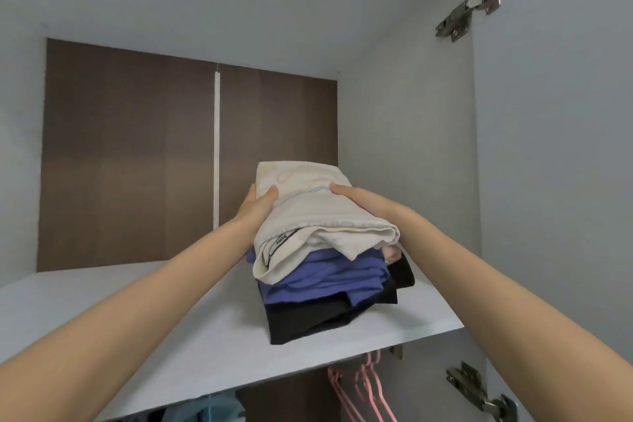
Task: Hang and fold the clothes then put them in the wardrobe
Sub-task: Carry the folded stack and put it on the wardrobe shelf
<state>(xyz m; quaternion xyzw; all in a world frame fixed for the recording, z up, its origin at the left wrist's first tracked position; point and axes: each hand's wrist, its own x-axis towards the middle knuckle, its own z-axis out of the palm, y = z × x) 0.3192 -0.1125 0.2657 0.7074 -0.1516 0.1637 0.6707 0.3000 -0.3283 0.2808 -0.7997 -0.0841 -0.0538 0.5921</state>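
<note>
On the shelf [171, 315], the stack [325, 271] sits clamped between the fingers [270, 195] of left hand [258, 207] and right hand [347, 195], thumbs on top. Stowing looks nearly done; next, likely release without toppling it.

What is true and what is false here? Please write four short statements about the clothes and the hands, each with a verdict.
1. The cream garment lies on top of the pile. True.
2. The black garment lies directly under it. False: the blue garment is between them.
3. The left hand and right hand both hold the cream garment. True.
4. The pink hangers hang above the shelf. False: they hang below it.
</note>
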